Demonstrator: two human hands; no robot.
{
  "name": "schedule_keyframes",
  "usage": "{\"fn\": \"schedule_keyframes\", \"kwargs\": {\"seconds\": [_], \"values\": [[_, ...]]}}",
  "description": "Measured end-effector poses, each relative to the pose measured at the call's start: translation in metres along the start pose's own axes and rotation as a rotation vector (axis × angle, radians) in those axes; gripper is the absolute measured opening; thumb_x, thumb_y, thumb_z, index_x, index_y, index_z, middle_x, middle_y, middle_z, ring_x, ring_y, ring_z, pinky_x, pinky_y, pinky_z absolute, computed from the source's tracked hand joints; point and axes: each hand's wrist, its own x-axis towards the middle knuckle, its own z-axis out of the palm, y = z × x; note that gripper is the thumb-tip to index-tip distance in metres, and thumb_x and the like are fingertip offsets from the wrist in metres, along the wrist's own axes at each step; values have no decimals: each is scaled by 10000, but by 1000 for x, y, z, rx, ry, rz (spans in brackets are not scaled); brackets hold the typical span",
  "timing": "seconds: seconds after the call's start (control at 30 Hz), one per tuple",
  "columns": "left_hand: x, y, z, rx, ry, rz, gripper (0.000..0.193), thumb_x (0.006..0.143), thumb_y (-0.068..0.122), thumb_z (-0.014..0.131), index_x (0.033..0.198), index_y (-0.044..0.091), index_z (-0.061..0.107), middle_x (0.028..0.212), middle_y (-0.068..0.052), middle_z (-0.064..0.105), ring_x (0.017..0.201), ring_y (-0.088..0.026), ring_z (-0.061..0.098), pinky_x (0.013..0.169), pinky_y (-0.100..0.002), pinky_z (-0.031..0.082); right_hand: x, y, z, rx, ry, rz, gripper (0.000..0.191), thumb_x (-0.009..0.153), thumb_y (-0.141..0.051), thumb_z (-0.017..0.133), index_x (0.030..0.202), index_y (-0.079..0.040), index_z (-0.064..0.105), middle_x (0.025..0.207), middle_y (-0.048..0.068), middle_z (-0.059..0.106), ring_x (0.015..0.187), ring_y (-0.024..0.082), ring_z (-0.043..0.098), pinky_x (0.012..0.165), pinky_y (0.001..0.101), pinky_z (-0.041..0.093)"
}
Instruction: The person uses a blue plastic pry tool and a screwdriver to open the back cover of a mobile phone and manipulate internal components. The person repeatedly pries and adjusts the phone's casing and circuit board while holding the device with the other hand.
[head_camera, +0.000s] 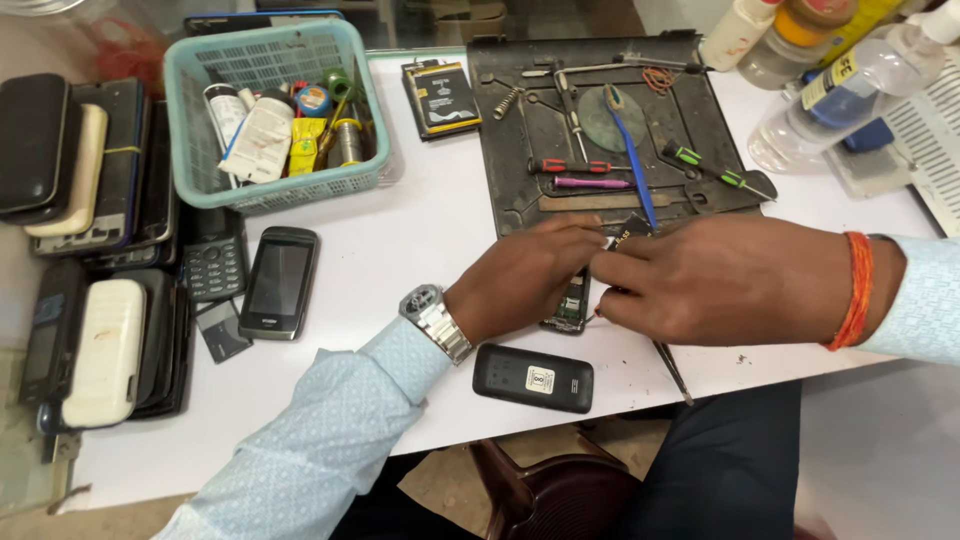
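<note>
L hand (525, 285) + R hand (720, 280) together over opened phone (572, 305) on white table (400, 260); black back cover (533, 378) just below; teal basket (275, 110) upper left.

Matt black plastic on the phone back cover (533, 378), glossy glass on the touchscreen phone (279, 281), shiny metal links on the wristwatch (436, 318), smooth white laminate across the table (420, 230), latticed teal plastic for the basket (215, 195)

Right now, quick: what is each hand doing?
Left hand: closed on the opened phone, steadying it.
Right hand: fingers pinched at the phone's top; what they hold cannot be told.
</note>
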Motion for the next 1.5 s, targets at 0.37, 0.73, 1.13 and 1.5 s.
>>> {"fn": "schedule_keyframes", "kwargs": {"seconds": [0.37, 0.73, 1.13, 1.5], "values": [[-1, 3, 3, 233, -14, 29, 313, 970, 105, 532, 1236, 8, 667, 1368, -173, 604, 1316, -319, 556, 1212, -482, 354, 13, -15, -3, 30, -298, 257, 272, 988, -325, 607, 977, -54, 627, 749, 66, 655, 617, 239, 698, 491, 375, 567], [-4, 2, 5, 224, -1, 32, 307, 971, 99, 535, 1228, -2, 669, 1355, -164, 615, 1318, -312, 564, 1226, -463, 345, 16, -12, 12, 326, -374, 620, 407, 1014, -424, 613, 819, -80, 709, 704, 128, 697, 664, 332, 685, 648, 451, 542], [-3, 3, 6, 227, 8, 35, 336, 945, 102, 537, 1237, -8, 663, 1359, -181, 610, 1314, -332, 555, 1210, -474, 354, 23, -29, 17, 178, -328, 270, 201, 829, -134, 676, 952, 20, 638, 866, 145, 652, 706, 321, 728, 605, 444, 587], [-5, 3, 3, 189, 34, 64, 320, 896, 78, 544, 1180, 9, 675, 1364, -168, 610, 1328, -327, 541, 1216, -483, 348, 28, -25, 12, 349, -165, 464, 320, 806, -242, 750, 1000, -5, 658, 856, 125, 715, 762, 333, 717, 688, 464, 571]]}}
